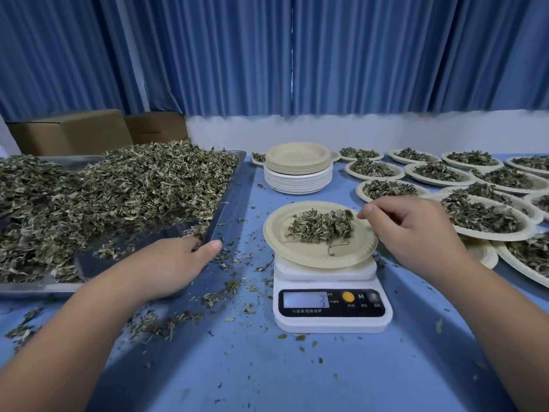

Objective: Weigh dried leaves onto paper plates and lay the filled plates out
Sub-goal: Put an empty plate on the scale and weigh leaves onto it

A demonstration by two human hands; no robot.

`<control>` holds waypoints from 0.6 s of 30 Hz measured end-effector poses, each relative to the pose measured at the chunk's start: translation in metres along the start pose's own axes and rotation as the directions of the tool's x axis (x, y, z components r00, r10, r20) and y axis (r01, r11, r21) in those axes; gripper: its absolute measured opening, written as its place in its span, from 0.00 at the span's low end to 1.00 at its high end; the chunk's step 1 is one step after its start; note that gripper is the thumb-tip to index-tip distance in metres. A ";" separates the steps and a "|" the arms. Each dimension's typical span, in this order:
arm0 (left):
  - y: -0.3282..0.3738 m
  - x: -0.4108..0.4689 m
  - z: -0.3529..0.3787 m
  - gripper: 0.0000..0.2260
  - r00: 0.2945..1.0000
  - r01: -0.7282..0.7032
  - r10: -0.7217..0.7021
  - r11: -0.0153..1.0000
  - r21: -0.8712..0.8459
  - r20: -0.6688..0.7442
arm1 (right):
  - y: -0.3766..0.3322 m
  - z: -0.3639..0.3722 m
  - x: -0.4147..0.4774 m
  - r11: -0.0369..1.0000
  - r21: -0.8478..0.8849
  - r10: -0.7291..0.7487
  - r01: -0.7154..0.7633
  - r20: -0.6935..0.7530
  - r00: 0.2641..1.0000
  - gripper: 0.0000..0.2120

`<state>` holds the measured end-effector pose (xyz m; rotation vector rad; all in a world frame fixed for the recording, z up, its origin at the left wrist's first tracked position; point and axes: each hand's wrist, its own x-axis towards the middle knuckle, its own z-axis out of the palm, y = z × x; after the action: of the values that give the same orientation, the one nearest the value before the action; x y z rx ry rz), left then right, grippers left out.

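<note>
1. Left hand (175, 263): fingers curled over the near corner of the tray (35, 288), into the dried leaves (133, 185). Fingertips hidden, grip can't tell.
2. Right hand (416, 230): fingers curled, thumb on forefinger, at the right rim of the paper plate (279, 233). Can't tell if pinching anything.
3. Paper plate sits on the scale (332, 322), between the hands, with a leaf heap (323, 224) on it.
4. Filled plates (502, 234) to the right of and beyond right hand.

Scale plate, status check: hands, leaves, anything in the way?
Left hand in tray of dried leaves, grip hidden. Right hand pinches plate rim on scale; small leaf heap, display shows 3. Filled plates crowd the right side.
</note>
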<state>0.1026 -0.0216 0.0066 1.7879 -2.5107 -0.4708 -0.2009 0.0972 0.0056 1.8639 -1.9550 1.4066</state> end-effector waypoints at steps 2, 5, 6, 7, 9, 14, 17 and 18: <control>0.002 -0.001 0.007 0.27 0.995 0.010 -0.008 1.000 0.018 -0.101 | 0.000 0.000 0.000 1.000 0.008 0.003 -0.003 0.000 1.000 0.12; 0.006 -0.001 0.014 0.20 0.978 0.006 0.005 0.999 0.050 -0.210 | -0.001 0.000 -0.001 1.000 0.013 0.001 -0.001 0.001 1.000 0.12; 0.006 0.000 0.015 0.19 0.970 0.003 0.011 0.998 0.057 -0.242 | -0.001 -0.001 -0.001 1.000 0.014 0.001 -0.001 0.002 1.000 0.12; 0.006 0.000 0.016 0.19 0.964 0.004 0.012 0.998 0.060 -0.266 | -0.001 0.000 -0.001 1.000 0.014 0.001 -0.001 0.003 1.000 0.12; 0.005 0.001 0.015 0.21 0.956 0.026 -0.006 0.998 0.064 -0.292 | -0.001 0.000 -0.001 1.000 0.016 0.002 -0.002 -0.001 1.000 0.12; -0.002 0.006 0.011 0.25 0.932 0.069 -0.041 0.995 0.066 -0.360 | -0.001 0.000 0.000 1.000 -0.002 -0.005 0.005 -0.010 1.000 0.11; -0.006 0.007 0.005 0.24 0.915 0.057 -0.040 0.998 0.030 -0.402 | -0.001 0.000 0.000 1.000 0.004 0.002 -0.002 -0.008 1.000 0.12; -0.007 0.007 0.003 0.23 0.913 0.050 -0.044 0.999 0.003 -0.407 | -0.001 0.000 0.000 1.000 0.005 0.004 -0.004 -0.010 1.000 0.11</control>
<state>0.1059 -0.0300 0.0013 1.7360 -2.1923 -0.0665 -0.2002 0.0974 0.0062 1.8525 -1.9536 1.4207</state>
